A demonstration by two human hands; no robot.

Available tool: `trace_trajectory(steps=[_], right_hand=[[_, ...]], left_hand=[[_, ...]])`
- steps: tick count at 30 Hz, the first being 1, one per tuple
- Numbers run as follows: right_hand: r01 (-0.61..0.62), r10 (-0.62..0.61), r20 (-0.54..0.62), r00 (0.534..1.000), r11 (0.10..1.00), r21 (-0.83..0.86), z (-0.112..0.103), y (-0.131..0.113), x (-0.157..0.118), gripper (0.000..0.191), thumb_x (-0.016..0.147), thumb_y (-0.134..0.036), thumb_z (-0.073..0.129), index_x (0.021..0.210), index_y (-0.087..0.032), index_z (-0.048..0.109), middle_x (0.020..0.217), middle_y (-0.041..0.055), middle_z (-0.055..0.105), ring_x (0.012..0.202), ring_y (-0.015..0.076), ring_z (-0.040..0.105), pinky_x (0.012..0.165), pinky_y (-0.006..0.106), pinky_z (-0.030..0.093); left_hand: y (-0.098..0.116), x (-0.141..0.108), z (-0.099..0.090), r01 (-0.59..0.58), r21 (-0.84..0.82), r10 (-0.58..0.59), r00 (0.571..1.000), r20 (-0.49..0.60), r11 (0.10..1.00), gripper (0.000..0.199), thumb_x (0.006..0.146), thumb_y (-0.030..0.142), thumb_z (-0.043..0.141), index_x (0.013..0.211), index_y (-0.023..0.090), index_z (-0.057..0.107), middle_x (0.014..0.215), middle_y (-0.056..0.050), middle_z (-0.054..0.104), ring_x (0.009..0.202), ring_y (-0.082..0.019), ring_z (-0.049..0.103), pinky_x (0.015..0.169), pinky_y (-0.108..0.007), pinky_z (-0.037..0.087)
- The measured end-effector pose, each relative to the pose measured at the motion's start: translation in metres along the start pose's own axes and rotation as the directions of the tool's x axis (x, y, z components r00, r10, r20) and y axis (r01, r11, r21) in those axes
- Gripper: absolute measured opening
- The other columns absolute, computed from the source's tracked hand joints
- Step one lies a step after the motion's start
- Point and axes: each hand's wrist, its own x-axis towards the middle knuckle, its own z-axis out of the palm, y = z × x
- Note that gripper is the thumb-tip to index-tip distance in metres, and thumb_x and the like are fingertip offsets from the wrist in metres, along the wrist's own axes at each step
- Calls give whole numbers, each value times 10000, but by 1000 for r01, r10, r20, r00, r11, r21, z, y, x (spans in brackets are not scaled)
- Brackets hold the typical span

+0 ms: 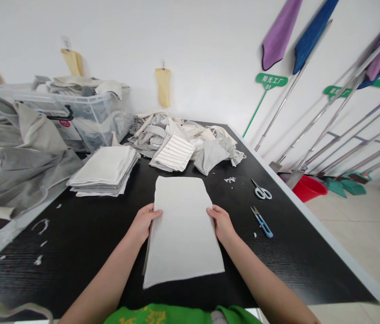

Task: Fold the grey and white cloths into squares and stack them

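Observation:
A flat stack of white cloths [183,229] lies lengthwise in front of me at the middle of the black table. Its left edge is gripped by my left hand [146,221], thumb on top and fingers beneath. My right hand [221,221] pinches the right edge in the same way. Behind and to the left sits a thicker pile of folded white and grey cloths [104,168]. A striped folded cloth [172,152] rests against a loose heap of grey and white fabric [210,155] near the wall.
White-handled scissors [261,192] and blue thread snips [262,222] lie to the right. At the back left stands a clear plastic bin [98,112] full of cloth, with grey fabric [17,166] draped before it. Lint scraps dot the black table [85,243]. A red bucket [307,188] is on the floor.

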Motion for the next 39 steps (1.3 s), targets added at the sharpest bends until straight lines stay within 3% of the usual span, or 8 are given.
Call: trace_trajectory(steps=[5,11,15,18,21,28,33,39], right_hand=[[-53,50,73,996,998,44,4,-3,-4,107,598,-229,620,615,-163,537,557,-31,584,493,97,508,491,213,390],[25,-27,106,994,999,22,6,-6,-5,131,589,-199,634,600,-158,510,552,-43,557,474,75,478,460,185,364],[102,-106,114,988,994,41,13,-17,-14,300,592,-188,629,871,-223,527,628,-48,570,519,90,507,503,207,402],[154,-152,155,976,988,1,19,-29,-24,673,554,-149,650,1136,-316,356,711,-50,587,581,117,539,541,241,432],[240,-220,233,947,969,-59,24,-37,-32,772,555,-143,651,1201,-334,273,740,-42,592,632,134,550,589,277,445],[476,-453,157,878,787,-393,22,-39,-33,274,568,-213,653,838,-228,610,811,1,603,677,139,527,607,265,425],[536,-557,202,805,538,-651,23,-49,-40,274,615,-265,615,886,-233,608,812,13,601,635,133,504,588,269,408],[526,-588,177,789,498,-689,33,-56,-56,90,635,-261,587,707,-223,626,656,-3,574,562,127,468,523,251,363]], left_hand=[[6,-3,-1,16,-122,-20,999,-26,992,274,544,148,608,808,125,538,619,-26,616,542,-157,576,546,-278,451],[16,-9,1,-133,-11,127,963,-237,991,526,558,181,628,1051,175,443,661,5,578,519,-103,545,481,-207,430],[29,-20,7,-167,46,171,980,-99,985,687,568,202,627,1183,221,321,858,-32,582,671,-128,568,583,-228,455],[41,-32,8,-219,104,215,975,48,970,736,544,201,646,1199,221,312,1037,-64,528,861,-175,536,689,-247,448],[52,-40,3,-265,235,233,960,154,935,727,543,223,649,1198,226,333,1117,-65,485,928,-195,504,736,-265,431],[58,-46,-5,-361,626,398,913,86,691,451,561,318,626,980,164,563,1008,-58,562,895,-201,515,758,-277,401],[67,-58,3,-339,786,515,856,31,517,289,582,345,595,822,186,620,846,-20,609,766,-176,539,683,-244,403],[69,-65,12,-345,733,567,821,-67,586,135,564,287,610,660,192,601,646,24,569,599,-129,507,582,-205,386]])
